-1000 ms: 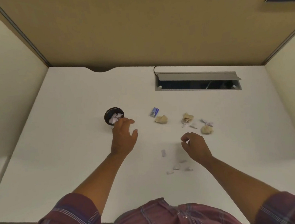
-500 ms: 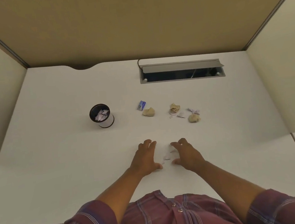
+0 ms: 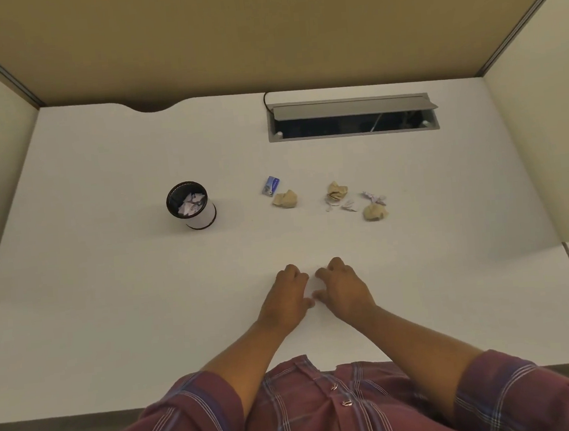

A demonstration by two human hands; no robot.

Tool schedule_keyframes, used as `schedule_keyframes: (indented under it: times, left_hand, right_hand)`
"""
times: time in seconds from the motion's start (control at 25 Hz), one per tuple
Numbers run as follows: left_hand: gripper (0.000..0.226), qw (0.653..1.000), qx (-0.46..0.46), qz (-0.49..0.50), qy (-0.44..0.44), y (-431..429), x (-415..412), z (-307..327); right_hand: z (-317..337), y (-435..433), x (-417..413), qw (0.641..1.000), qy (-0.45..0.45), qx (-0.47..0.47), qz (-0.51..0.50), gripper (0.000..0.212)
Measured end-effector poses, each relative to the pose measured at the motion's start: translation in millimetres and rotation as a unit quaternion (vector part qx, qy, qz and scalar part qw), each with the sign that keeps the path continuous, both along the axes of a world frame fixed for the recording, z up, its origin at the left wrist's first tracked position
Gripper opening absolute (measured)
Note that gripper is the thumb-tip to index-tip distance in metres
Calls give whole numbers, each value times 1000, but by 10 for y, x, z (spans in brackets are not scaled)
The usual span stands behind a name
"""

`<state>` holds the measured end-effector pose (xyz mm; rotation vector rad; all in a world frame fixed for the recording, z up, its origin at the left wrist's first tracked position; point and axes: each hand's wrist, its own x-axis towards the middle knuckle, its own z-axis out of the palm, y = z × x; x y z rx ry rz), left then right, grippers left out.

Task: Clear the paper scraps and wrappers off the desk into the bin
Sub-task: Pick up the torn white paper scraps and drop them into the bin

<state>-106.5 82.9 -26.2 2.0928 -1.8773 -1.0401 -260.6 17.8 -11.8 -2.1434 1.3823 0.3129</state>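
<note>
Between the cupped left hand (image 3: 285, 296) and right hand (image 3: 344, 289), nothing can be seen, so I cannot tell what they hold. Far left of them stands the bin (image 3: 191, 205), nearer the left hand.

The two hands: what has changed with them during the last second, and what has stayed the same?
The left hand left the bin and came down beside the right hand; both closed in over the small white scraps near the desk edge, now hidden beneath them. The blue wrapper and tan paper balls lie untouched.
</note>
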Motion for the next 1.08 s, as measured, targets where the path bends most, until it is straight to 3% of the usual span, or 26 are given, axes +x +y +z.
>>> schedule_keyframes:
  times: [0.16, 0.44, 0.52, 0.6, 0.72, 0.8, 0.96, 1.08]
  left_hand:
    - [23, 1000, 0, -14, 0, 50, -45, -59]
    - [25, 1000, 0, 25, 6, 79, -57, -126]
    - [22, 996, -1, 84, 24, 63, -22, -100]
    - [19, 986, -3, 159, 51, 58, 59, -69]
    - [15, 962, -8, 259, 86, 77, 230, -3]
    - [13, 949, -17, 299, 100, 89, 356, 60]
    - [11, 926, -60, 353, 120, 115, 614, 186]
    - [12, 902, -89, 400, 134, 85, 807, 310]
  right_hand:
    - [-7, 62, 33, 999, 11, -26, 25, 14]
    - [-47, 34, 42, 998, 30, -38, 37, 22]
    - [-44, -28, 35, 1000, 11, -18, -1, 19]
    - [-30, -104, 19, 993, -42, 31, -106, 16]
    - [20, -178, -10, 937, -162, 113, -288, 20]
    - [81, -209, 17, 890, -237, 159, -357, 12]
    - [212, -319, 227, 829, -335, 207, -397, 11]
    - [337, -393, 479, 805, -378, 224, -399, 10]
